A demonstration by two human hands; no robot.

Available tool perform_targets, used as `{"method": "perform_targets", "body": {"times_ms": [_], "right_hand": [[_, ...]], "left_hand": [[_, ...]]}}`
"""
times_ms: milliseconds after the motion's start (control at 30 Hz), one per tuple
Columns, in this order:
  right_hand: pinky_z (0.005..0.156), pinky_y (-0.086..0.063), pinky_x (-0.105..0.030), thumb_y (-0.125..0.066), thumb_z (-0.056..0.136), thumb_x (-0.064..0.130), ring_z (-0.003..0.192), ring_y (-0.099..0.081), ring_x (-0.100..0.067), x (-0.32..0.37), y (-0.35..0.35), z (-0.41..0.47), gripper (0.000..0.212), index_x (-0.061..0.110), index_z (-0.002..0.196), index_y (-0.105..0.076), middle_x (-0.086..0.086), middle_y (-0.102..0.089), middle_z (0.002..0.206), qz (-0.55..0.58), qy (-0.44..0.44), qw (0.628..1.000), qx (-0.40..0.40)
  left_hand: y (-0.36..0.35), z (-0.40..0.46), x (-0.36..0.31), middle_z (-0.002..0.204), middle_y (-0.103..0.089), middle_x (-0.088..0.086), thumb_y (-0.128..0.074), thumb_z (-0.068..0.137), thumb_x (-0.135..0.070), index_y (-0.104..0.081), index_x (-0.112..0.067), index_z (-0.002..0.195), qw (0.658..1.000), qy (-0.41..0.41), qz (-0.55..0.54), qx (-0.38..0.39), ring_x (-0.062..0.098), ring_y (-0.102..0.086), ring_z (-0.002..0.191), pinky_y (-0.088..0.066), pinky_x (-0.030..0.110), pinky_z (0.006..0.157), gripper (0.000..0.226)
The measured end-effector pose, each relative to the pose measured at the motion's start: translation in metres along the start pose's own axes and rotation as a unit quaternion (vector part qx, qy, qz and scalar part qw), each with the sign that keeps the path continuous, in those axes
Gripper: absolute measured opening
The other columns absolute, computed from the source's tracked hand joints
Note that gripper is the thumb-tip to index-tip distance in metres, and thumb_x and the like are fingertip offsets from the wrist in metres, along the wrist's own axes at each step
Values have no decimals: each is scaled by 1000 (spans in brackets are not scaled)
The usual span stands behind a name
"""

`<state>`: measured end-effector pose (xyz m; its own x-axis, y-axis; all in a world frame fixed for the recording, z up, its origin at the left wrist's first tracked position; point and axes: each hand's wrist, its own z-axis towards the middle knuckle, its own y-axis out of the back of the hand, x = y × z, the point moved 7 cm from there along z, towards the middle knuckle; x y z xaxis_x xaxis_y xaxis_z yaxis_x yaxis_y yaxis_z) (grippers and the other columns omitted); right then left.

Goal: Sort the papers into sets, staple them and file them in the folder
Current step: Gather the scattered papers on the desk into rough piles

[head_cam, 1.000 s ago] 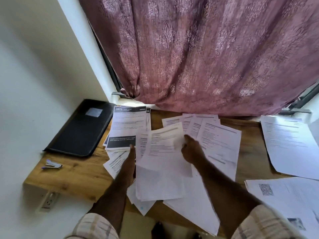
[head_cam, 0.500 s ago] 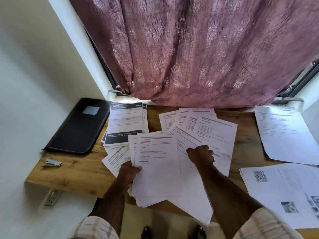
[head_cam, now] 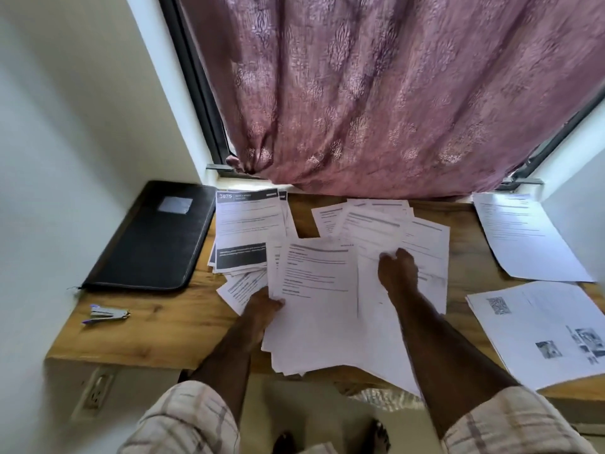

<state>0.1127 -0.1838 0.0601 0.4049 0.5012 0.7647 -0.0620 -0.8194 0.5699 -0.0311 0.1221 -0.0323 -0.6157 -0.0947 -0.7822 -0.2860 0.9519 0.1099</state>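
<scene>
With my left hand (head_cam: pixel 262 304) gripping the near stack (head_cam: pixel 314 309) and my right hand (head_cam: pixel 397 268) pinching a sheet (head_cam: pixel 370 237) off the fan just beyond it, I risk dragging neighbouring sheets along, mixing sets, or tipping overhanging pages off the desk (head_cam: pixel 163 329).

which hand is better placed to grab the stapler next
Left. The stapler lies at the desk's left edge, nearer the left hand; the right hand rests on the right-side papers.
</scene>
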Motion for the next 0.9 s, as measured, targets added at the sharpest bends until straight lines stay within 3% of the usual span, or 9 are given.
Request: {"method": "perform_targets", "body": {"times_ms": [67, 133, 200, 267, 400, 567, 700, 800, 900], "right_hand": [[100, -50, -44, -57, 104, 21, 123, -60, -45, 41, 23, -23, 34, 7, 134, -59, -21, -65, 135, -48, 118, 990, -56], [91, -52, -42, -55, 104, 15, 114, -65, -45, 76, 33, -33, 28, 10, 131, -61, -22, -70, 125, -83, 214, 971, -71], [82, -51, -37, -57, 102, 13, 105, -68, -41, 103, 27, -35, 21, 9, 122, -64, -21, -73, 118, -107, 266, 958, -28], [87, -56, -40, -61, 101, 12, 108, -70, -37, 121, 8, -36, 21, 8, 121, -67, -17, -74, 121, -110, 284, 951, 49], [91, -61, -49, -63, 102, 11, 106, -73, -33, 122, -29, -49, 26, 12, 126, -72, -9, -77, 118, 23, 223, 955, 193], [99, -58, -52, -62, 98, 12, 118, -68, -37, 59, -59, -36, 33, 13, 130, -71, -9, -74, 126, 168, 82, 953, 239], [72, -62, -39, -58, 104, 18, 107, -68, -30, 4, -66, -31, 28, 18, 131, -63, -9, -68, 126, 113, -14, 971, 211], [59, -59, -35, -65, 103, 17, 101, -66, -31, -30, -71, -22, 22, 14, 123, -58, -12, -64, 120, 17, -36, 979, 199], [75, -63, -43, -74, 97, 28, 107, -65, -31, -42, -77, -19, 39, 16, 129, -56, -12, -65, 128, -78, 21, 975, 207]], "left_hand": [[10, -8, -7, 113, -73, 5, -59, 100, -2, -67, -29, 110, 1000, -22, -11, -17, 25, -67, 95, -57, 36, 77, 30], [19, -14, -10, 101, -72, 0, -55, 101, 1, -66, -29, 104, 999, -32, -33, -22, 21, -67, 88, -52, 30, 65, 32], [23, -13, -7, 108, -75, 5, -55, 102, -3, -68, -27, 109, 999, -24, -47, -11, 25, -70, 92, -55, 33, 66, 28], [29, -12, -3, 117, -74, 8, -55, 106, -15, -67, -26, 115, 998, -11, -53, -21, 30, -72, 97, -60, 40, 72, 19], [31, -10, -1, 111, -78, 9, -60, 101, -55, -66, -31, 120, 993, -8, -117, -23, 37, -77, 95, -62, 61, 86, 32], [29, -21, -7, 112, -79, 9, -54, 103, -59, -66, -28, 126, 981, -36, -192, -3, 34, -76, 102, -61, 59, 90, 41], [29, -24, -10, 112, -78, 6, -65, 96, -57, -66, -31, 126, 983, -40, -181, -6, 33, -75, 102, -63, 54, 87, 40], [23, -22, -5, 112, -78, 6, -81, 90, -38, -68, -28, 124, 990, -22, -136, 16, 33, -75, 102, -64, 53, 84, 38], [16, -14, 8, 118, -78, 10, -85, 87, -14, -72, -20, 121, 996, 11, -79, 38, 35, -74, 106, -60, 58, 92, 37]]}}
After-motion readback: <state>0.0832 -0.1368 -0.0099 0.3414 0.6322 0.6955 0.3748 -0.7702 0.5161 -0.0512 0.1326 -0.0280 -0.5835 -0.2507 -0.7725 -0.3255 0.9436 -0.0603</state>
